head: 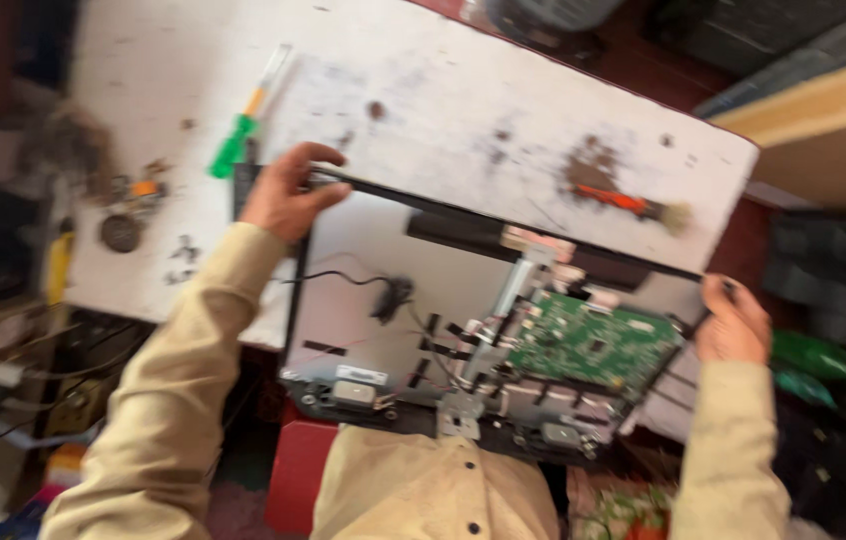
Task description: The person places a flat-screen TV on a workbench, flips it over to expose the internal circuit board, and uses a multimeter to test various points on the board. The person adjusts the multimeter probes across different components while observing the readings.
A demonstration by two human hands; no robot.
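An opened flat display panel (363,290) with its back cover off rests between the white worktable (423,90) and my lap. A green circuit board (593,345), a metal bracket and black wires sit on its pale rear. My left hand (288,192) grips the panel's far left corner by its dark frame. My right hand (733,322) grips the far right corner of the same frame. Both sleeves are beige.
A green-handled screwdriver (238,135) lies on the table's left part, and a small orange-handled brush (633,203) lies on its right. A round dark disc (120,232) and small parts sit near the left edge. Cluttered dark items surround the table; a red box (298,470) stands below.
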